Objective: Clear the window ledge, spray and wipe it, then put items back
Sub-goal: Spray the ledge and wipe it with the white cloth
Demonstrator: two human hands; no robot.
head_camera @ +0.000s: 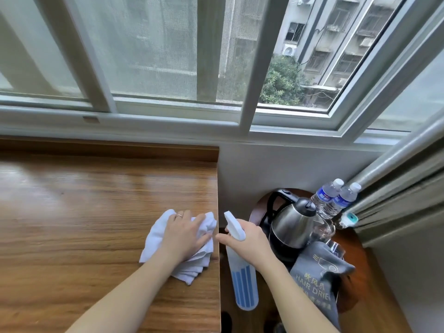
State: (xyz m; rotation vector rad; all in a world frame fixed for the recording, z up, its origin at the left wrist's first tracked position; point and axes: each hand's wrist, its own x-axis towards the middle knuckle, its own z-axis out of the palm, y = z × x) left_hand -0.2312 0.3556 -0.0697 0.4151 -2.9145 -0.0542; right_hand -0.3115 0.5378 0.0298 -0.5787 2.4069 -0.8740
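The left hand (185, 233) lies low in the middle of the frame, palm down with its fingers spread nearly flat, pressing a crumpled white cloth (179, 251) onto the wooden ledge (84, 212); a ring shows on one finger. The cloth sits near the ledge's right edge, its folded layers fanning out below the wrist. Just to the right, beyond that edge, the right hand (247, 239) curls around the neck of a spray bottle (241, 267), its forefinger stretched out to the left below the white nozzle, which points toward the upper left. The bottle's clear body, striped in blue, hangs down toward the lower middle of the frame, off the ledge. Further right, a round wooden side table (355, 251) carries a steel kettle (290, 224) with a black handle, a grey hair-dryer bag (317, 277) lying against the kettle's base, and some clear glasses (326, 230) between them. Two water bottles (332, 197) with white caps stand side by side at the table's back, close to a grey curtain (403, 195) at the right edge. Across the top of the frame runs the window frame (168, 116), its right pane slid open onto buildings and a tree.
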